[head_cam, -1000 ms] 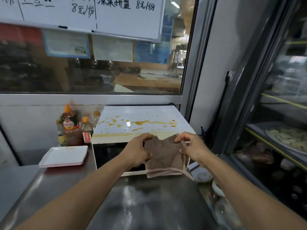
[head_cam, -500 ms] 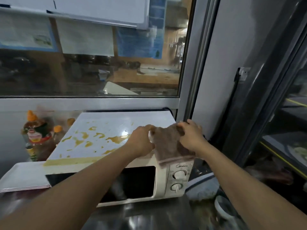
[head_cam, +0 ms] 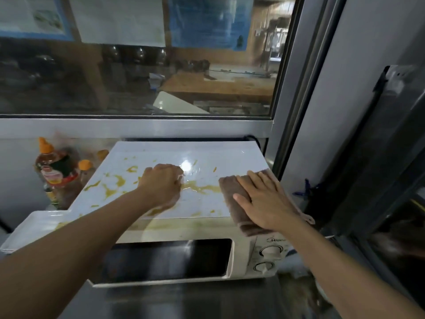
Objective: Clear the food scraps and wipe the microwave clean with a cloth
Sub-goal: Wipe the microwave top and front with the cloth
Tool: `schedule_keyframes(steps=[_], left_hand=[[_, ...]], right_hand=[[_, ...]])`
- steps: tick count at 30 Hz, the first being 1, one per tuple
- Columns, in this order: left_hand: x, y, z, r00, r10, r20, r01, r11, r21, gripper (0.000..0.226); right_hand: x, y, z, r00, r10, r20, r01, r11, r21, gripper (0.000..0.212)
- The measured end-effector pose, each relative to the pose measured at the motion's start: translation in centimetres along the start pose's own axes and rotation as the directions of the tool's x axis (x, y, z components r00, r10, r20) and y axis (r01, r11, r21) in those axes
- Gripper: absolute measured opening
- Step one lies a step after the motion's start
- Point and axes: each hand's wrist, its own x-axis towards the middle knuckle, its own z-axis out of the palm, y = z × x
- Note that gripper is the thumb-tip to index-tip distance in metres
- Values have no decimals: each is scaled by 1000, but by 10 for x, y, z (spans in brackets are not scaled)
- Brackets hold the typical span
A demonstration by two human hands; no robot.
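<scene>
A small eatery's kitchen: a stained microwave (head_cam: 184,203) on a steel desk (head_cam: 184,300), sauce bottles (head_cam: 57,171), stacked white plates (head_cam: 34,226), and a serving window (head_cam: 138,65) onto a prep room.

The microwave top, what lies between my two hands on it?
Head view: between the left hand and the cloth under the right hand runs a yellow food smear on the white microwave top.
</scene>
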Motion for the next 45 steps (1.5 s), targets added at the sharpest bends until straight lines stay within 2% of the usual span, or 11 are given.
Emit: schedule_keyframes(steps=[5,9,12,14,17,21,26,29,33,37,45], left_hand=[[3,-20,1,996,54,66,-53,998,-15,25],[-1,-35,-14,997,33,72,-9,950,-313,35],[-11,-55,-21,999,26,41,-13,954,-298,38],[-19,-70,-23,999,17,27,-10,972,-234,37],[-33,-93,-23,1000,-21,6,22,983,-182,34],[-53,-122,-22,1000,-23,-17,21,992,-123,39],[-74,-139,-20,991,-99,-93,86,987,-138,42],[-80,-143,-18,994,-75,-76,64,989,-132,40],[-80,-143,-17,992,-89,-89,75,986,-151,38],[-85,-147,-20,995,-84,-54,70,973,-221,43],[-105,-171,-33,975,-169,-143,109,927,-358,44]], right_hand=[[28,-69,4,1000,-22,3,22,998,65,58],[27,-128,10,980,-197,-21,198,976,93,59],[13,-135,12,946,-321,-38,323,940,105,59],[20,-116,6,956,-292,-20,292,951,98,54],[47,-87,-4,995,-91,31,90,995,47,51],[80,-121,5,997,36,69,-40,998,54,57],[52,-206,19,938,-344,-48,346,938,28,59],[33,-197,14,893,-450,-5,449,890,82,58],[49,-163,2,949,-315,13,311,943,118,50],[74,-194,6,990,-143,20,140,985,99,50],[23,-241,16,846,-530,-50,533,841,91,59]])
